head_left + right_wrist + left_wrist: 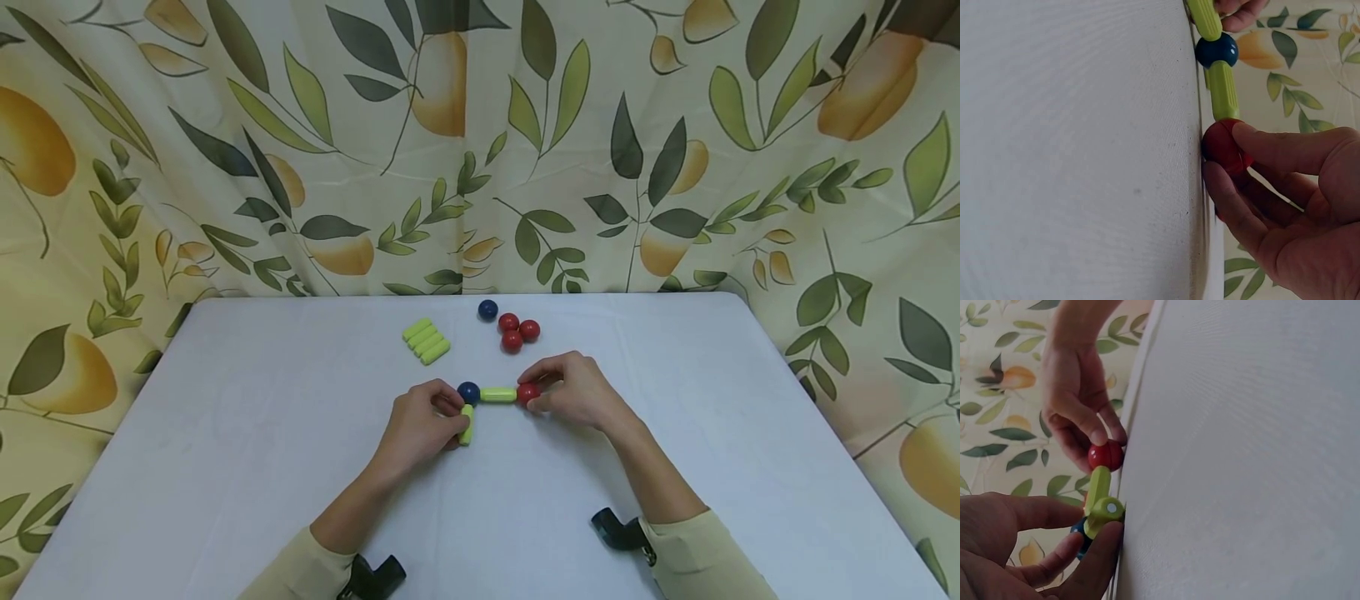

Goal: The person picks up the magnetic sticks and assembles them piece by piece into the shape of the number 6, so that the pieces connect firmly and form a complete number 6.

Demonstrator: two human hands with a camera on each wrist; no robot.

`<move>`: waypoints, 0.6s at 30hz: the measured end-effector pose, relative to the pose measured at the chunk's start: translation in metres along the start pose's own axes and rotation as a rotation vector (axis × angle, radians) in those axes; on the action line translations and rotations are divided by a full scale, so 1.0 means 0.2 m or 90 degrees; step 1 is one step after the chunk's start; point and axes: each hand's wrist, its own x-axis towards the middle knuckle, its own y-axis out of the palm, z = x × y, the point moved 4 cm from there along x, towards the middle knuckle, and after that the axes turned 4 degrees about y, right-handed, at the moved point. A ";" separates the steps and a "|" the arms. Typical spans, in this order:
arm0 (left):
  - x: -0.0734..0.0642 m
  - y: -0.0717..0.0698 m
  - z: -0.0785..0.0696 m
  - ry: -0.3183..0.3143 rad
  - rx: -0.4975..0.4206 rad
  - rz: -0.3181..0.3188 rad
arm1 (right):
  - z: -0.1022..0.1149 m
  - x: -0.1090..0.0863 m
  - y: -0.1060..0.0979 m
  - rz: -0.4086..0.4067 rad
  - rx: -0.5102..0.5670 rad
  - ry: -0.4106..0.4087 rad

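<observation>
At the middle of the table, a dark blue ball [468, 392] joins two lime-green rods at a corner. One green rod [498, 394] runs right to a red ball [527, 394]; the other green rod [467, 427] points toward the person. My left hand [422, 423] pinches this second rod between thumb and fingers, just below the blue ball. In the left wrist view its free end [1111, 508] shows a pale round tip. With thumb and fingertips, my right hand [576, 390] grips the red ball, which meets the rod's end in the right wrist view.
Several loose green rods [426, 341] lie side by side behind the left hand. Farther back are a spare blue ball [487, 310] and three clustered red balls [512, 341]. The white-covered table [262, 433] ends at a leaf-and-fruit patterned curtain [480, 192].
</observation>
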 end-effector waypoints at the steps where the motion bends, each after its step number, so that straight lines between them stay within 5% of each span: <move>1: 0.00 0.00 0.00 0.003 0.000 0.000 | 0.00 0.00 0.00 0.000 0.001 0.000; 18: 0.05 -0.07 -0.07 0.056 0.076 -0.057 | -0.01 0.00 0.00 -0.002 0.005 -0.003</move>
